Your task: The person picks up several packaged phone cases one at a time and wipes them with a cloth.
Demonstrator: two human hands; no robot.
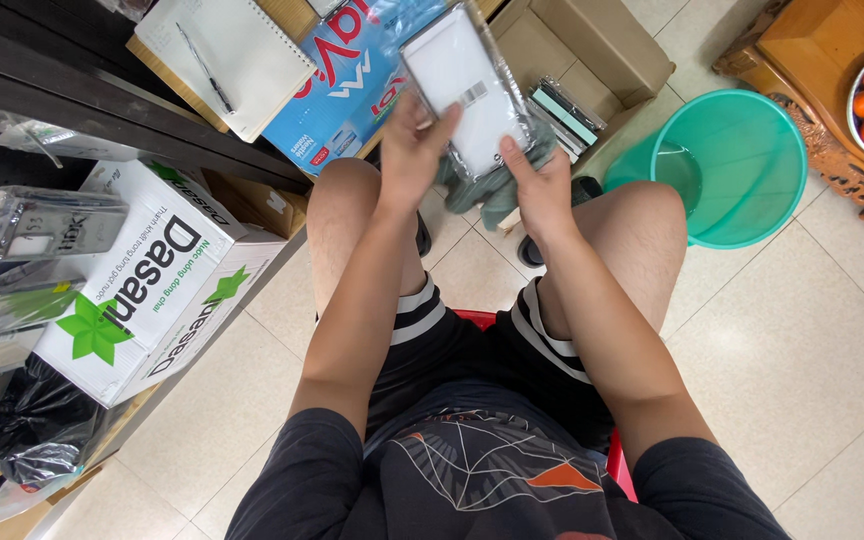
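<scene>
I hold a flat white packet in clear plastic wrap [464, 85] up over my knees, with my left hand [414, 150] closed on its lower left edge and my right hand [542, 185] gripping its lower right corner together with a grey-green cloth [487, 190]. The wrap looks intact and unopened, though glare makes that hard to judge; a few similar packets [567, 115] lie in the open cardboard box [602, 50] just beyond. Near my right knee stands a green plastic bucket [732, 165] on the floor [802, 340]. Well to my left sit white cartons [152, 280] and a notebook with a pen [227, 60]. Nothing blocks my hands.
</scene>
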